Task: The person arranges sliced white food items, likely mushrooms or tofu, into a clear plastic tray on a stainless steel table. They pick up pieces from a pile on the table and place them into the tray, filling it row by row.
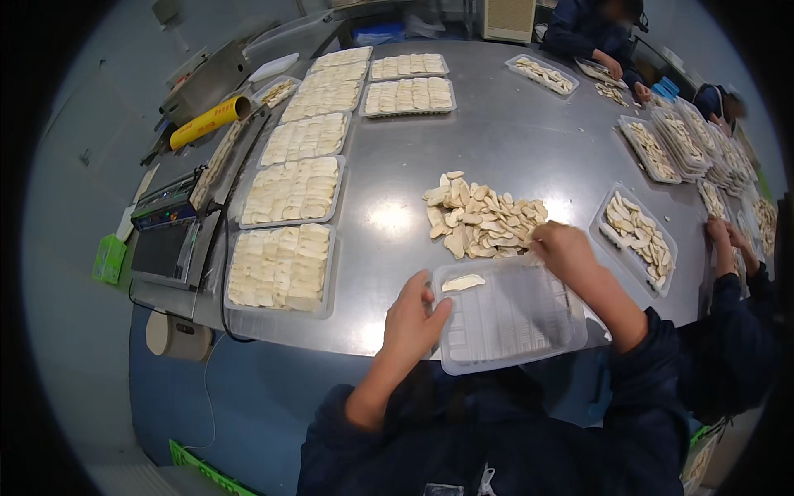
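Observation:
A clear plastic tray (pixel 515 322) lies before me at the table's front edge, with one pale dried slice (pixel 463 283) at its upper left. Beside the tray's left rim is my left hand (pixel 414 322), thumb and fingers apart, the thumb reaching over the rim. My right hand (pixel 567 251) is past the tray's far right corner, at the right end of a loose pile of dried slices (pixel 484 214). Its fingertips are drawn together; whether a slice is between them is hidden. The slices look like a dried root or mushroom.
Trays of neatly layered slices (pixel 279 266) line the left. A digital scale (pixel 167 248) and a yellow tube (pixel 209 123) stand beyond them. Right lies a tray of loose slices (pixel 639 239); stacked trays (pixel 682 139) stand farther back. Co-workers' hands (pixel 722 232) work at the right.

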### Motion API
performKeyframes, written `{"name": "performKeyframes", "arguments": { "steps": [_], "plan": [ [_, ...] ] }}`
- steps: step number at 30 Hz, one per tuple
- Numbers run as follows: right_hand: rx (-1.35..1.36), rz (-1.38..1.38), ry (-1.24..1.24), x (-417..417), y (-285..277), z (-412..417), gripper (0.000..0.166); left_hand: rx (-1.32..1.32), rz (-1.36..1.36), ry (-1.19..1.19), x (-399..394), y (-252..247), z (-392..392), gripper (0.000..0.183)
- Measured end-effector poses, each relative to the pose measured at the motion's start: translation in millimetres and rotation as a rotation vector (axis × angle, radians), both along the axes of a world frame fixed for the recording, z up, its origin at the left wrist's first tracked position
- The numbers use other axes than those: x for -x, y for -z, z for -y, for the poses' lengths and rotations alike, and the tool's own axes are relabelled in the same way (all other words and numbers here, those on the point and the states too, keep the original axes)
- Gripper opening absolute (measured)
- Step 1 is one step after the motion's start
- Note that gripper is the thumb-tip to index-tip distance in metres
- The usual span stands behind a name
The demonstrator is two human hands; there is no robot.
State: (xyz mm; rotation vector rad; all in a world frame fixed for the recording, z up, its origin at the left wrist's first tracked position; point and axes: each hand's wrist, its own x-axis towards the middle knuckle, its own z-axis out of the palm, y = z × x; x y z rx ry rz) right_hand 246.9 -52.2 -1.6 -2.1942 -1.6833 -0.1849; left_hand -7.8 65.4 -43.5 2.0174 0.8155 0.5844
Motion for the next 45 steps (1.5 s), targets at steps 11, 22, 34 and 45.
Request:
{"name": "performKeyframes", "arguments": {
  "steps": [11, 22, 34, 45],
  "plan": [
    [0.034, -0.592, 0.223, -34.7, -8.3, 15.2, 0.015, -0.423, 0.063, -0.176, -22.8, -9.3, 0.5, 0.043],
    [-0.184, -0.295, -0.546, 80.7, -15.3, 19.2, 0.017, 0.927, 0.386, 0.149, 0.2, -23.7, 20.0, 0.017],
    [-0.167, 0.093, -0.503, 57.6, 7.3, -16.2, 0.009, 0.231, 0.33, -0.206, 8.8, 5.9, 13.0, 0.029],
    [-0.005, 0.389, -0.252, -1.0, 9.8, -39.8, 0.012, -0.646, -0.141, 0.123, -15.5, -15.9, 39.7, 0.023]
  ]
}}
